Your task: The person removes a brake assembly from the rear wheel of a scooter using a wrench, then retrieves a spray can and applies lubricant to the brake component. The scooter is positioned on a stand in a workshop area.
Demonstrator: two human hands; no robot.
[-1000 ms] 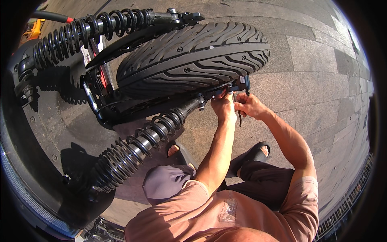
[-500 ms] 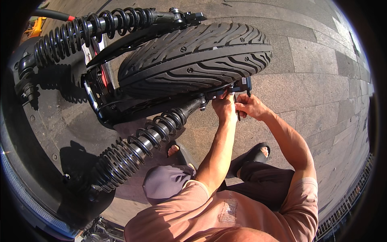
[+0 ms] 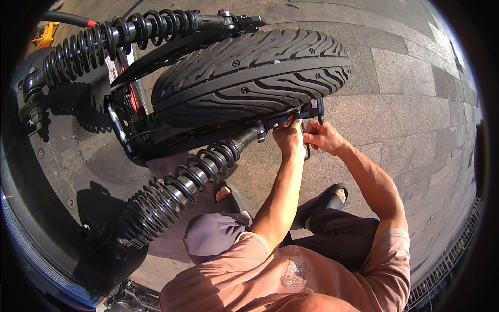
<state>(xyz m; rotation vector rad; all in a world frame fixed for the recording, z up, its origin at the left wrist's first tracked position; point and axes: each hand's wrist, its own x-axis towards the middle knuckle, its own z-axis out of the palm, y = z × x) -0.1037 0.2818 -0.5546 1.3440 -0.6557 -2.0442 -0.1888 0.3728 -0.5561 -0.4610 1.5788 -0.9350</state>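
The rear wheel's black tyre (image 3: 254,78) stands in its frame in front of me. Beside the near axle end, my left hand (image 3: 287,139) reaches up under the black bracket (image 3: 312,109). Its fingers are mostly hidden behind the axle parts. My right hand (image 3: 323,138) is just right of it, thumb and fingers closed together in a pinch. A thin dark bent rod (image 3: 309,151) hangs between the two hands and touches the right fingertips; its upper part is hidden, and I cannot tell its exact kind. The near coil-spring shock absorber (image 3: 192,179) ends close to my left hand.
A second coil-spring shock absorber (image 3: 125,36) runs along the far side of the wheel. Black bodywork (image 3: 57,171) fills the left. Stone paving (image 3: 405,119) extends to the right. My sandalled feet (image 3: 332,200) are below the hands. A metal grating (image 3: 447,255) borders the lower right.
The dark rod between my hands has turned, and its lower end now shows a bend. Both hands stay in nearly the same place.
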